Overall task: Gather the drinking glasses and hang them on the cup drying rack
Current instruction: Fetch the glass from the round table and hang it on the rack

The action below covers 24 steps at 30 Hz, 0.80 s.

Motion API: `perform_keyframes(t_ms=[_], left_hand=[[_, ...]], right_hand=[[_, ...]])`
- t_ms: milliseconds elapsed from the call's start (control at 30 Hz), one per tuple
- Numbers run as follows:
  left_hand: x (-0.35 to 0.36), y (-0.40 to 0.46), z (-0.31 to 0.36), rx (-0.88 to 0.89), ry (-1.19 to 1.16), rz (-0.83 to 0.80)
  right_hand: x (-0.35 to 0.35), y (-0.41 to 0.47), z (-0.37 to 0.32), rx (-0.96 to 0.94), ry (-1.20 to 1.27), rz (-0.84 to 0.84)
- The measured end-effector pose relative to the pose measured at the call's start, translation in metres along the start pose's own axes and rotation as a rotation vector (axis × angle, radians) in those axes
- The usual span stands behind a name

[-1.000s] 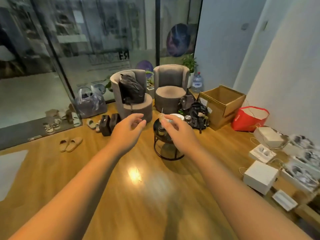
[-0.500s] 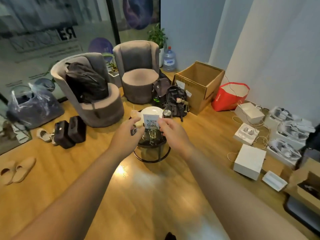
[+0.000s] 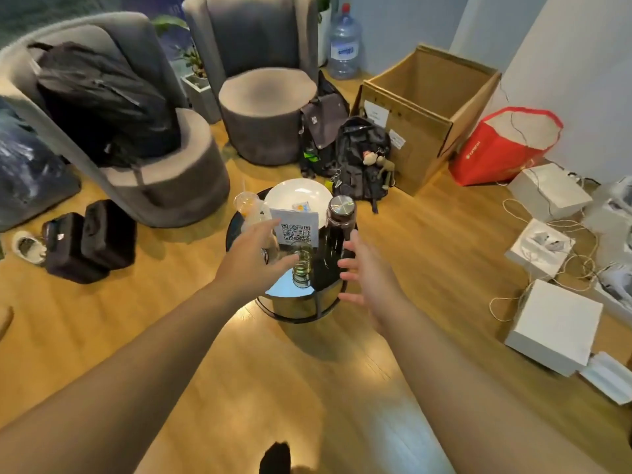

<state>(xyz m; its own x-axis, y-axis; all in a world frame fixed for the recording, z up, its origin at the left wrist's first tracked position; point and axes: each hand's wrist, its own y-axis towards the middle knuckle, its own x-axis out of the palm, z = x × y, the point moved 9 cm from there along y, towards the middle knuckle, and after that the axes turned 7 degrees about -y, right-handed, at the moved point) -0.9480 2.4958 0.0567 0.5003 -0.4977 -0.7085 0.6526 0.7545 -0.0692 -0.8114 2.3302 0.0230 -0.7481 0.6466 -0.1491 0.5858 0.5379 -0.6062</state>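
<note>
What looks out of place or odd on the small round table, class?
The drinking glass near the front edge of the round table stands upright with yellowish liquid in it, so it is not ready to hang. No drying rack shows in this view. Nothing looks spilled or broken. Both hands, left hand and right hand, are open.

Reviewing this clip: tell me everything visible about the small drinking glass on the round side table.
The drinking glass is a short, clear tumbler, seemingly real glass, standing upright near the front edge of the dark round side table. A greenish tint low down could be leftover liquid or a reflection; I cannot tell which. It sits in front of the QR code card and left of the dark bottle. The left hand has its fingertips at the glass, not closed round it; the right hand is open, apart.
</note>
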Motion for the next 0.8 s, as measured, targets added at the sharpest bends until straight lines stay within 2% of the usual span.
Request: perform_keyframes(t_ms=[300, 467, 667, 800], left_hand=[[0.153, 0.114, -0.127, 0.030, 0.119, -0.139], [0.193, 0.163, -0.177, 0.008, 0.186, -0.145], [0.239, 0.188, -0.206, -0.014, 0.218, -0.232], [0.249, 0.196, -0.214, -0.042, 0.229, -0.180]], right_hand=[[0.045, 0.159, 0.075, 0.062, 0.022, -0.007], [0.053, 0.212, 0.111, 0.101, 0.028, 0.015], [0.062, 0.245, 0.133, 0.158, 0.045, 0.022], [0.070, 0.256, 0.133, 0.168, 0.054, 0.014]])
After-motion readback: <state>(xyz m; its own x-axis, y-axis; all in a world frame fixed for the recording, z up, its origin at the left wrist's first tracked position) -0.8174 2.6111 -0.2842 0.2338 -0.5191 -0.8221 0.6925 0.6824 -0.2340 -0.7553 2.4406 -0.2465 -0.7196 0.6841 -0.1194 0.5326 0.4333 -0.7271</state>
